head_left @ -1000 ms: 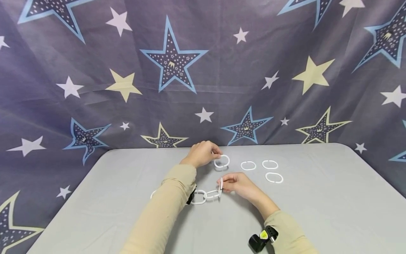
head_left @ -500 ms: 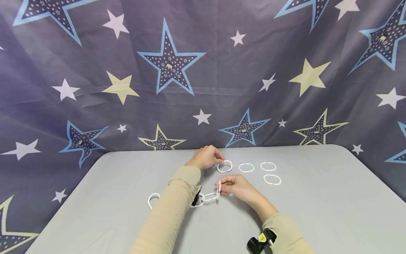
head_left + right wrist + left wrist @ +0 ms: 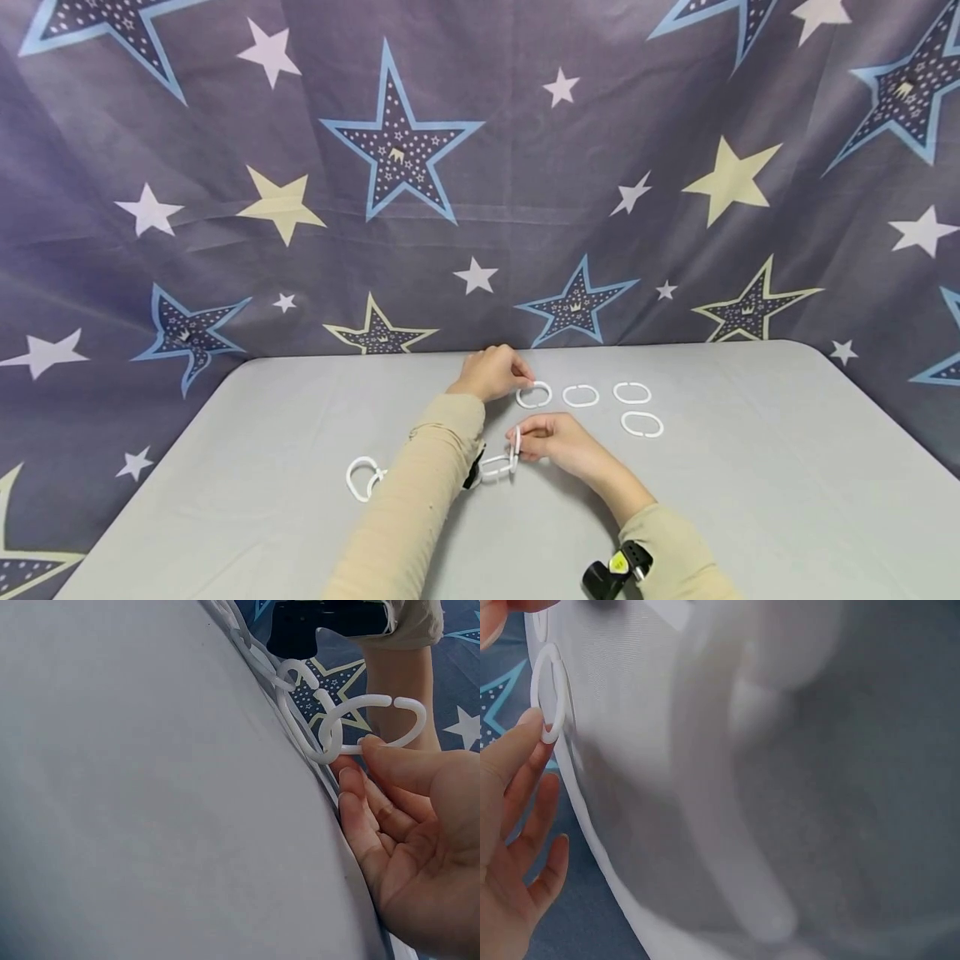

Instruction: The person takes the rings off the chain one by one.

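Observation:
My left hand (image 3: 491, 372), near the table's back edge, pinches a white oval chain link (image 3: 550, 393) between thumb and fingertips. In the left wrist view the thumb (image 3: 514, 746) presses on one end of this link (image 3: 535, 686). Closer to me, my right hand (image 3: 558, 440) pinches the end link (image 3: 517, 442) of a white chain and holds it upright. The right wrist view shows this end link (image 3: 361, 700) threaded through another link (image 3: 288, 720). The chain's far end (image 3: 350, 481) lies at left; my left forearm hides its middle.
Several loose white links lie right of my left hand: one link (image 3: 581, 406) nearest, with another link (image 3: 632, 403) and a third link (image 3: 642, 412) further right. A starred curtain (image 3: 510, 233) hangs behind the grey table (image 3: 750, 467). A black camera (image 3: 603, 575) sits on my right wrist.
My left hand has moved right and lowered its link toward the table, beside the loose links. The left forearm has shifted right, baring the chain's left end. My right hand has barely moved.

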`<state>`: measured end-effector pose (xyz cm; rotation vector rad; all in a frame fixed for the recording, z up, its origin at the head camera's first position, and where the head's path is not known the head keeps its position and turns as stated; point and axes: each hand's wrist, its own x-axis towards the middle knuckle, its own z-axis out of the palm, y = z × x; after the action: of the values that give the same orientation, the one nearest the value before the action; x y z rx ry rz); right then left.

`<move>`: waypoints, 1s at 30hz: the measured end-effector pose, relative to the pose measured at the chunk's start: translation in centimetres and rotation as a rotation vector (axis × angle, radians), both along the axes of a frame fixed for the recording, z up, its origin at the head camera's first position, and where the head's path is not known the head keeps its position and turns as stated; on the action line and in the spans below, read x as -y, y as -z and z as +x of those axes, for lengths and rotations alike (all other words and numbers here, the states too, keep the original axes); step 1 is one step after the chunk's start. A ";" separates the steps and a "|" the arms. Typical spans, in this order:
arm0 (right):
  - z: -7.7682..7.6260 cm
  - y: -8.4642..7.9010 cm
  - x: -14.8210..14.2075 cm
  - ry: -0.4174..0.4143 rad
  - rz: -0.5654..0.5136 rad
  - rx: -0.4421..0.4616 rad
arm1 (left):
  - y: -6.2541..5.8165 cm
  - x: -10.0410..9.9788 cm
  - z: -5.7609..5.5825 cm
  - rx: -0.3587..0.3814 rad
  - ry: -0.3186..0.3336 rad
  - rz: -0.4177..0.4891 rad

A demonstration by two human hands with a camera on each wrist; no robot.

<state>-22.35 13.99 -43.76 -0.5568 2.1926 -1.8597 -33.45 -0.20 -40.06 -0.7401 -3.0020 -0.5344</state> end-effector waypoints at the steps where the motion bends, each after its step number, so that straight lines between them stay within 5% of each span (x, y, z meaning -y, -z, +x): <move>1: 0.0 0.0 0.0 0.001 0.000 0.003 | 0.0 0.0 0.0 0.005 -0.005 -0.003; 8: 0.0 0.1 0.0 -0.004 -0.007 0.008 | 0.0 0.6 0.1 0.031 0.018 0.019; 15: -0.1 0.3 0.0 -0.021 -0.039 0.013 | -0.3 1.9 0.6 0.139 0.063 0.053; 30: -0.2 0.3 0.0 -0.002 -0.016 0.037 | -1.5 5.6 2.0 0.160 0.120 0.080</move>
<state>-22.59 13.96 -44.08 -0.5223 2.1551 -1.8724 -31.42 -5.76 -38.53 -0.9188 -3.0718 -0.7486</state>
